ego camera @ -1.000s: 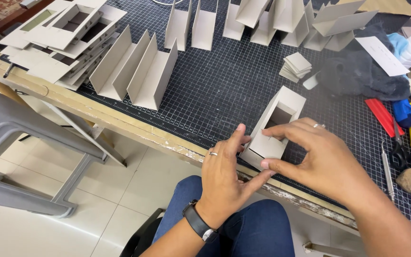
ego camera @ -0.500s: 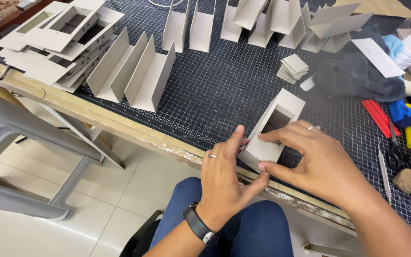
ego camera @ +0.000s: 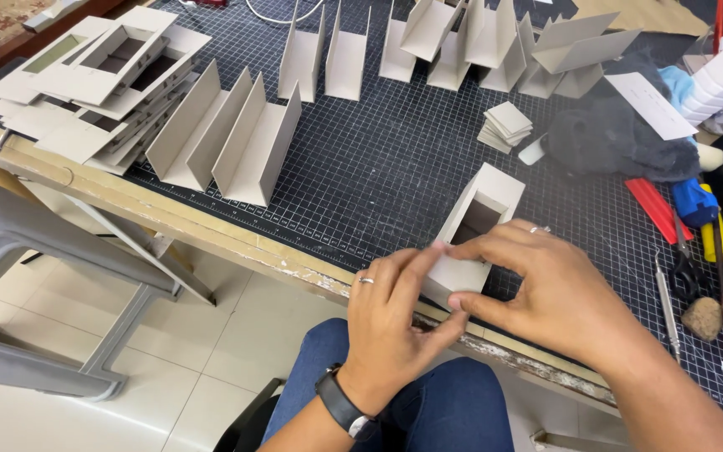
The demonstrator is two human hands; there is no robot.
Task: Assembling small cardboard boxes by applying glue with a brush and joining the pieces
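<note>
Cardboard box, small, grey and open on top, lay at the near edge of the counter, on the black gridded cutting mat. We held its near end wall between both hands. Our left hand was partly closed, with the thumb and first fingers pinching the wall from the left side. Our right hand was curled over the same end from the right, and its fingertips pressed the wall toward the left hand. So both hands had hold of the box, and neither one was fully closed.

To do this pressing well, we judged that the pressure should be equal from both sides, so the wall stays square to the long sides. The fingertips should sit close to the corners, where the joint is. We could not see whether there was glue in the joint.

Behind the box, well apart, stood many folded cardboard pieces in rows, and a small stack of cardboard squares. Flat frames with cut windows were piled at the far left. At the right lay a dark cloth, a red strip, scissors and a thin metal tool. A grey chair stood below on the left.
</note>
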